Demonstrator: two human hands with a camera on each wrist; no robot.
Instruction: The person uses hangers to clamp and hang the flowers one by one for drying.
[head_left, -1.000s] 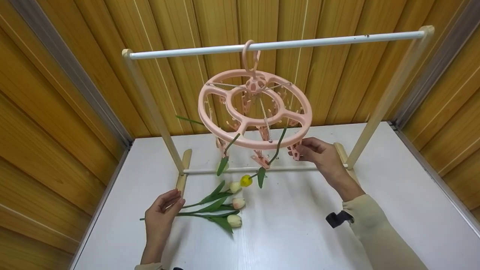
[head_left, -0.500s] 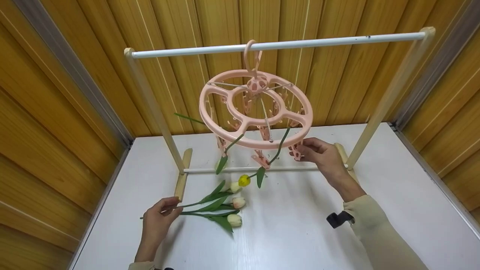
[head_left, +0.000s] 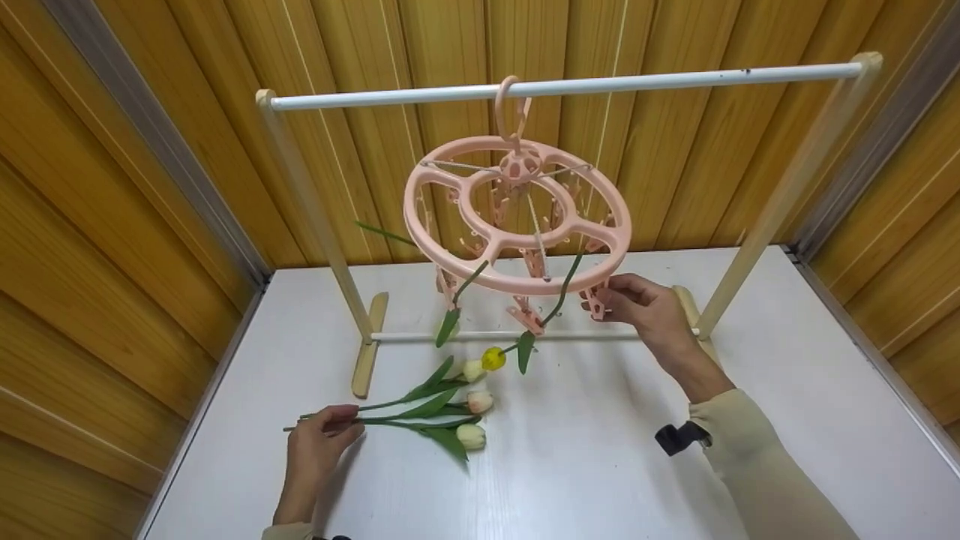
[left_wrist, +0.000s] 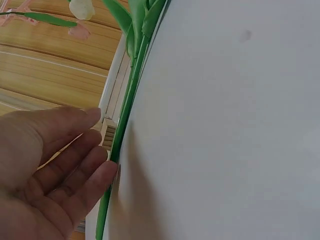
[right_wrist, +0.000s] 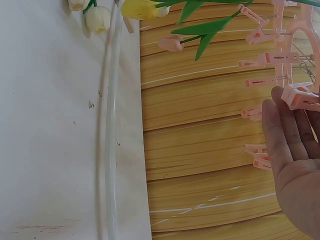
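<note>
- We see the white table (head_left: 570,465) reach back to the panelled wall (head_left: 592,37), with a broad stretch between the two hands.
- We find the rack (head_left: 637,85) spanning its far half; the left foot ends just beyond the loose stems.
- We see the pink round hanger (head_left: 517,241) on the rail, well inside both posts — room on either side.
- We note three loose tulips (head_left: 429,406) on the table, stems short of its left edge.
- Beside them, the left hand (head_left: 319,450) touches a stem, its grip loose, thumb apart.
- The right hand (head_left: 660,319) reaches the hanger's right rim — we see its grip narrow, holding a pink clip (head_left: 597,304).
</note>
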